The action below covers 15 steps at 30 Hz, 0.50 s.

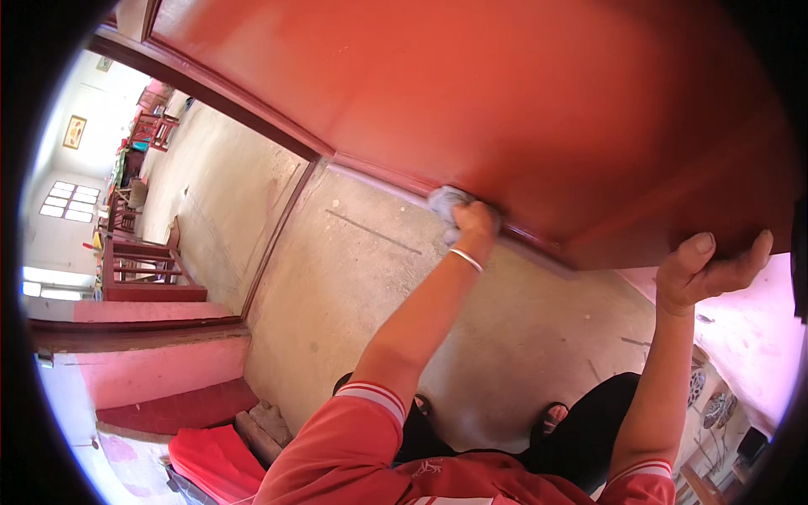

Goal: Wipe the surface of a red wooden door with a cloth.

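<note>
A large red painted door panel (480, 95) fills the top of the view. My left hand (476, 221), with a silver bangle at its wrist, grips a crumpled grey cloth (449, 202) against the panel's lower edge moulding. At the right, my right hand (701, 271) touches the panel near its bottom corner, thumb and fingers spread; part of its fingers is hidden against the dark surface. The panel stands above a concrete floor (353, 284).
A dark red door frame (278, 233) and sill cross the floor at left, with wooden stools (151, 268) beyond. Red cloth (218, 464) and a stone block (265, 429) lie at lower left. A pink wall (745, 334) rises at right, near round metal items (716, 407).
</note>
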### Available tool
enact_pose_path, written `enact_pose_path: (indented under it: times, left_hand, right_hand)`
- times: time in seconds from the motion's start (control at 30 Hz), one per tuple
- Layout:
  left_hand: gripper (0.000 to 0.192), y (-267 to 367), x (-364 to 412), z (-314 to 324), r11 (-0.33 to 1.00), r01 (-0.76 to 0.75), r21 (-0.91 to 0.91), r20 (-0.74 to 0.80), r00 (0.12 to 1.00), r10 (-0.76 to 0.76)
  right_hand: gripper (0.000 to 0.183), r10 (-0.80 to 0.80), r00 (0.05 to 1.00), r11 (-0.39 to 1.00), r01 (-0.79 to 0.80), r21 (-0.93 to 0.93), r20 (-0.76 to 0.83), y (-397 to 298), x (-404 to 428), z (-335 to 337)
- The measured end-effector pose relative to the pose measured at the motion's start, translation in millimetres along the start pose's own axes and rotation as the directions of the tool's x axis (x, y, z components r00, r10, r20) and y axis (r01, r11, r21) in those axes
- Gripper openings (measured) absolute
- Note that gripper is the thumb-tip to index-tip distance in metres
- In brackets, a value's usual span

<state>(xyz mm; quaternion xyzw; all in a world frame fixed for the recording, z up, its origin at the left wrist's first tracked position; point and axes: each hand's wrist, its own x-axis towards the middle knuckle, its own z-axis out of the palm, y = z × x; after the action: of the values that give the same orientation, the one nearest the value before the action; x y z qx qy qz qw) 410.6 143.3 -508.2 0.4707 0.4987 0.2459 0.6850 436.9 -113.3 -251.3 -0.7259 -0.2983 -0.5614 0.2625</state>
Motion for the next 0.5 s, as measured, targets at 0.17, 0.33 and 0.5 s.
enact_pose_path:
  times: [0.17,0.33,0.5]
  left_hand:
    - [0.031,4.3,-52.0,10.6,0.982,0.184,0.044,0.05,0.981,-0.186]
    - [0.031,-5.0,-22.0,3.2,0.97,0.245,-0.009,0.125,0.962,-0.242]
    - [0.041,-2.0,35.4,-26.9,0.996,0.091,-0.016,-0.049,0.995,-0.092]
  right_hand:
    - [0.056,-0.008,1.0,0.999,0.008,0.037,0.003,2.7,-1.1,1.4]
    - [0.054,0.0,1.0,1.0,0.0,0.0,-0.002,3.0,0.1,-1.1]
    - [0.051,0.015,0.999,0.994,-0.01,0.105,-0.046,-16.7,14.5,3.0]
